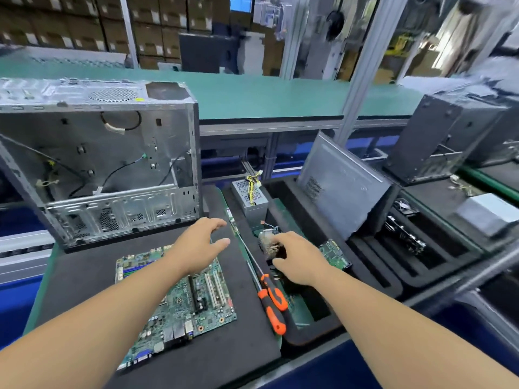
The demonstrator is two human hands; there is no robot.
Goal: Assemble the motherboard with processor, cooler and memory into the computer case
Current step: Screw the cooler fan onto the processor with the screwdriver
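motherboard (179,293) lies flat on the black foam mat (84,276) in front of the empty case (98,161), face up, likely so parts drop in before mounting. right hand (297,259) reaches into the foam tray (323,327), fingers curling at the cooler (268,244); can't tell if it's gripped. left hand (200,245) hovers over the board's far edge, fingers loose, holding nothing. screwdriver (272,299) sits on the tray edge, within reach.

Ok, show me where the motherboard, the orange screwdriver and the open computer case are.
motherboard (179,301): head view, middle of the green board, beside the slots.
orange screwdriver (273,303): head view, on its orange and black handle.
open computer case (112,153): head view, on the bare inner metal wall.
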